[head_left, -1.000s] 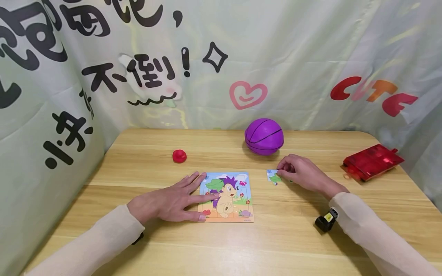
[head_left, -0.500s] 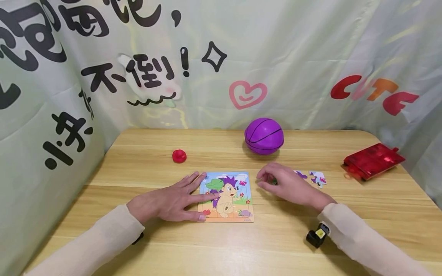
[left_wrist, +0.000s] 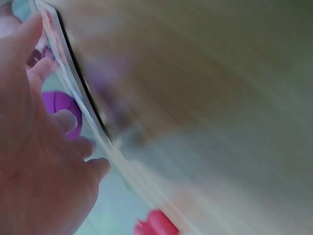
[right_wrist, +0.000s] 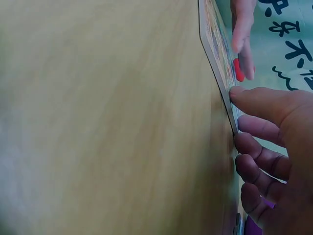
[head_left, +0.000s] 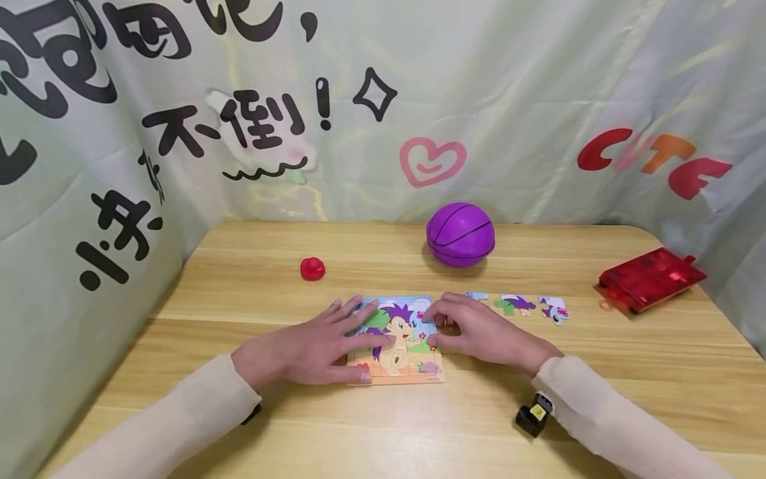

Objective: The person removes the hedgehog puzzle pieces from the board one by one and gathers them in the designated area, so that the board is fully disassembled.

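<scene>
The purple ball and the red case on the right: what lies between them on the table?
Only bare wooden table shows between the purple ball and the red case, seen in the head view.

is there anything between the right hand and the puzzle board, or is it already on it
Nothing visible stands between them. The right hand is already at the right edge of the puzzle board, fingertips on its upper right part. The left hand lies flat on the board's left side. Three loose pieces lie behind the right hand.

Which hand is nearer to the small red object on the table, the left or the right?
Left. The left hand lies flat on the puzzle board, just below the red object. The right hand touches the board's right edge, farther away.
</scene>
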`<state>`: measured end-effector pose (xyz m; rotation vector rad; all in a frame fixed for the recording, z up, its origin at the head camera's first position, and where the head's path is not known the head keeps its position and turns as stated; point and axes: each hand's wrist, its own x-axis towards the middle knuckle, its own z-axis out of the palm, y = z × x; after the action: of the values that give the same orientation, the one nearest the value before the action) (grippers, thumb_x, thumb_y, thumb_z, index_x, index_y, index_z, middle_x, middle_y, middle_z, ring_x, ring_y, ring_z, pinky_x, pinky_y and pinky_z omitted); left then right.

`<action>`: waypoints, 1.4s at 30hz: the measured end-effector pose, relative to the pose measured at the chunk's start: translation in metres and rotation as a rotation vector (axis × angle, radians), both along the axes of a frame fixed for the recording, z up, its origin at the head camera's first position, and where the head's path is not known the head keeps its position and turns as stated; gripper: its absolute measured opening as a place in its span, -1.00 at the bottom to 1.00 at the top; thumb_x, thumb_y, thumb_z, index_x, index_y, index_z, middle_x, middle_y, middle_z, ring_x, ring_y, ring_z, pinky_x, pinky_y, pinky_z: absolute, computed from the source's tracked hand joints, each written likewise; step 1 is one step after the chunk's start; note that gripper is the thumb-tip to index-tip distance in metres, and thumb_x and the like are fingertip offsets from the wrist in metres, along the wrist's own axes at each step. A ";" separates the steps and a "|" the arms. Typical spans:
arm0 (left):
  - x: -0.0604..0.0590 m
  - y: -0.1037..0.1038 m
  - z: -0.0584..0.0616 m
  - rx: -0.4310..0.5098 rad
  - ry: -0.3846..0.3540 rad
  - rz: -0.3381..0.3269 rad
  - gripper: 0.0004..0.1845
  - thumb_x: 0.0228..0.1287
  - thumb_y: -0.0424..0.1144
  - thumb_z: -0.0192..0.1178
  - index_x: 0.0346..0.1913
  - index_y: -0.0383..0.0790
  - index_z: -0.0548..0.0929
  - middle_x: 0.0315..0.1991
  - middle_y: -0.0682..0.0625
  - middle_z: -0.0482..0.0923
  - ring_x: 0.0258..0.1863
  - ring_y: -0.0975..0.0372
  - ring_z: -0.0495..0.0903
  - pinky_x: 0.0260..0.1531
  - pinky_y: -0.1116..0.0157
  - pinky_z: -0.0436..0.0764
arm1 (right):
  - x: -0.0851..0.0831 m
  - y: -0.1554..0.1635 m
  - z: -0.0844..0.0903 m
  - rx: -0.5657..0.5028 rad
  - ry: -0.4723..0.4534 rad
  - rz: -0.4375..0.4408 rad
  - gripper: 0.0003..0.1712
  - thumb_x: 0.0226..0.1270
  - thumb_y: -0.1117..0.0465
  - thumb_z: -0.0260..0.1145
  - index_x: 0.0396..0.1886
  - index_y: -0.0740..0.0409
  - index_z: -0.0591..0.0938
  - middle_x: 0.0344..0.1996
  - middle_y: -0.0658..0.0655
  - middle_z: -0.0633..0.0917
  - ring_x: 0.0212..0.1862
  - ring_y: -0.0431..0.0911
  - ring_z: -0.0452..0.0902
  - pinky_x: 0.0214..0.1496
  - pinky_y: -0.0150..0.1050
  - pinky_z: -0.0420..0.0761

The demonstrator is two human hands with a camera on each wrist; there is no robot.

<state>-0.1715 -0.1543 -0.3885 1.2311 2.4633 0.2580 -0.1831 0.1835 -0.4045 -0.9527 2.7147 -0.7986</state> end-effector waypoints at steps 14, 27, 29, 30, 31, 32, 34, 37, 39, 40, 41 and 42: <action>0.018 0.034 -0.006 -0.043 0.033 -0.039 -0.40 0.76 0.29 -0.18 0.73 0.53 0.12 0.84 -0.12 -0.34 0.80 -0.16 -0.41 0.72 -0.31 -0.13 | -0.001 -0.004 0.000 -0.026 -0.031 0.011 -0.68 0.55 0.02 0.48 0.18 -0.01 0.73 -0.07 -0.12 0.70 -0.02 -0.21 0.56 0.09 -0.19 0.68; 0.018 0.040 -0.005 -0.064 0.012 -0.035 -0.41 0.77 0.28 -0.21 0.73 0.55 0.08 0.84 -0.09 -0.43 0.80 -0.13 -0.44 0.73 -0.29 -0.18 | -0.008 -0.007 0.006 -0.052 -0.126 0.013 -0.75 0.52 0.16 0.51 0.03 0.10 0.66 -0.21 -0.04 0.64 -0.18 -0.16 0.52 -0.11 -0.31 0.63; 0.017 0.041 -0.004 -0.067 0.009 -0.035 -0.40 0.76 0.29 -0.21 0.73 0.56 0.08 0.84 -0.09 -0.43 0.80 -0.12 -0.45 0.74 -0.28 -0.19 | -0.007 -0.007 0.007 -0.070 -0.144 0.000 -0.76 0.51 0.18 0.51 0.01 0.07 0.62 -0.22 -0.04 0.63 -0.19 -0.14 0.52 -0.13 -0.32 0.62; 0.017 0.041 -0.004 -0.069 0.009 -0.035 -0.40 0.76 0.29 -0.21 0.73 0.56 0.08 0.83 -0.09 -0.43 0.80 -0.12 -0.45 0.74 -0.28 -0.19 | -0.006 -0.007 0.008 -0.086 -0.151 -0.002 -0.77 0.51 0.19 0.51 -0.01 0.05 0.61 -0.23 -0.03 0.62 -0.20 -0.14 0.52 -0.16 -0.32 0.62; 0.017 0.041 -0.004 -0.070 0.008 -0.033 -0.40 0.76 0.29 -0.21 0.73 0.56 0.08 0.83 -0.09 -0.43 0.80 -0.12 -0.46 0.74 -0.28 -0.19 | -0.006 -0.008 0.008 -0.102 -0.159 -0.004 -0.78 0.52 0.20 0.50 -0.02 0.04 0.61 -0.25 -0.03 0.63 -0.22 -0.14 0.52 -0.19 -0.33 0.61; 0.017 0.041 -0.004 -0.071 0.008 -0.033 -0.40 0.76 0.29 -0.21 0.73 0.56 0.08 0.83 -0.08 -0.43 0.80 -0.11 -0.46 0.74 -0.27 -0.20 | -0.005 -0.008 0.008 -0.120 -0.170 -0.006 -0.80 0.53 0.21 0.48 -0.03 0.04 0.60 -0.26 -0.04 0.63 -0.24 -0.13 0.52 -0.20 -0.33 0.61; 0.017 0.040 -0.005 -0.074 0.007 -0.033 -0.40 0.76 0.29 -0.21 0.73 0.56 0.08 0.83 -0.08 -0.44 0.80 -0.11 -0.46 0.74 -0.27 -0.20 | -0.004 -0.008 0.006 -0.162 -0.195 -0.014 -0.83 0.56 0.22 0.45 -0.04 0.04 0.60 -0.28 -0.05 0.65 -0.26 -0.13 0.54 -0.22 -0.34 0.61; 0.017 0.040 -0.006 -0.076 0.004 -0.032 -0.40 0.76 0.30 -0.21 0.73 0.55 0.07 0.83 -0.07 -0.45 0.80 -0.11 -0.47 0.74 -0.27 -0.21 | -0.001 -0.007 0.005 -0.221 -0.219 -0.035 -0.90 0.61 0.23 0.40 -0.03 0.04 0.62 -0.29 -0.06 0.68 -0.24 -0.12 0.57 -0.19 -0.34 0.63; 0.017 0.040 -0.006 -0.077 0.002 -0.031 -0.40 0.76 0.30 -0.21 0.73 0.56 0.07 0.83 -0.07 -0.44 0.80 -0.11 -0.47 0.74 -0.26 -0.21 | 0.000 -0.005 0.006 -0.261 -0.204 -0.059 -0.91 0.62 0.24 0.39 -0.03 0.03 0.63 -0.26 -0.05 0.69 -0.19 -0.11 0.59 -0.13 -0.32 0.64; 0.017 0.040 -0.006 -0.077 0.001 -0.030 -0.40 0.76 0.30 -0.22 0.73 0.56 0.07 0.83 -0.08 -0.44 0.80 -0.11 -0.47 0.74 -0.26 -0.21 | 0.001 -0.003 0.007 -0.277 -0.194 -0.075 -0.92 0.62 0.23 0.38 -0.03 0.02 0.63 -0.24 -0.05 0.70 -0.16 -0.10 0.60 -0.11 -0.31 0.65; 0.017 0.040 -0.006 -0.078 -0.002 -0.028 -0.40 0.76 0.30 -0.22 0.73 0.56 0.07 0.83 -0.08 -0.45 0.80 -0.10 -0.47 0.74 -0.26 -0.21 | 0.002 -0.001 0.008 -0.294 -0.184 -0.087 -0.92 0.63 0.22 0.38 -0.02 0.02 0.63 -0.23 -0.04 0.70 -0.14 -0.09 0.61 -0.09 -0.30 0.65; 0.017 0.040 -0.006 -0.078 -0.003 -0.027 -0.40 0.76 0.30 -0.22 0.73 0.57 0.07 0.83 -0.08 -0.45 0.80 -0.10 -0.47 0.75 -0.26 -0.21 | 0.002 0.002 0.010 -0.306 -0.173 -0.101 -0.93 0.63 0.22 0.38 -0.02 0.01 0.63 -0.21 -0.03 0.70 -0.12 -0.07 0.61 -0.07 -0.29 0.66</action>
<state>-0.1543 -0.1141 -0.3949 1.2291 2.4280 0.1553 -0.1807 0.1858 -0.3948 -0.7600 2.5533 -1.2807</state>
